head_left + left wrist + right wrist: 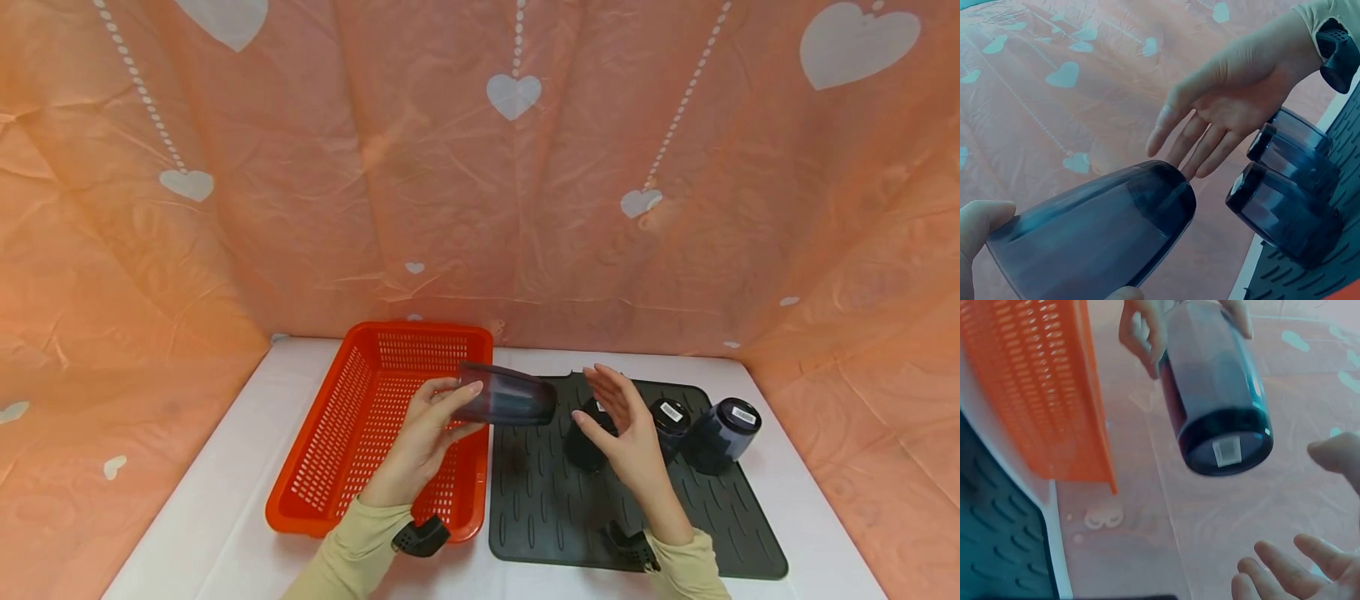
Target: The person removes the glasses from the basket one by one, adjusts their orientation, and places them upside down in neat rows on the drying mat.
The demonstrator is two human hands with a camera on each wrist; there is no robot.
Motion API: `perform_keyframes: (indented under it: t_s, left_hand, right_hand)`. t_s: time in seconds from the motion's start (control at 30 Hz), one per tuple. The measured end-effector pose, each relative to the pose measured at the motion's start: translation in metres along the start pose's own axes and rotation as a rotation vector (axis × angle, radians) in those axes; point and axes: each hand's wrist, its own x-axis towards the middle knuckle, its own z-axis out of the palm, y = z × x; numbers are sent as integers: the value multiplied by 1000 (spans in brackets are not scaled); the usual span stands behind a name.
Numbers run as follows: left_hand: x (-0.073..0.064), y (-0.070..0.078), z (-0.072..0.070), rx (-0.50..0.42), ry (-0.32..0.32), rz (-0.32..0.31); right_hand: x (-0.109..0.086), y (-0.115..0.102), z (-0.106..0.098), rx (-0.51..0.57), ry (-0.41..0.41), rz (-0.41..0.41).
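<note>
My left hand (430, 433) grips a dark tinted drinking glass (510, 398) near its rim, held on its side in the air between basket and mat. The base points right, toward my right hand (626, 433), and bears a white label in the right wrist view. Fingers spread and holding nothing, the right hand is just short of that base. Below and beside it, three more dark glasses (671, 417) stand upside down on a dark ribbed drying mat (540, 508); the left one is partly covered by the right hand.
An orange-red perforated plastic basket (281, 492) sits left of the mat on a white table (225, 467). The rightmost glass (716, 437) stands near the mat's right edge. Behind hangs a peach sheet (435, 183) with white hearts. Both wrists carry black camera straps.
</note>
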Motion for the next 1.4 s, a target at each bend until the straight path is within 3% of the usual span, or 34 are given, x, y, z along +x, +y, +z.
perform_keyframes:
  t_s: [0.2, 0.53, 1.1, 1.4]
  left_hand:
    - [2, -2, 2, -27, 17, 11]
    - [3, -6, 3, -36, -4, -10]
    - [4, -9, 11, -16, -18, -34]
    - [5, -12, 12, -5, -43, -51]
  right_hand:
    - [2, 6, 4, 104, -68, -14]
    - [4, 11, 14, 148, -141, 12]
    - [2, 19, 28, 269, -128, 204]
    - [1, 21, 32, 310, -108, 244]
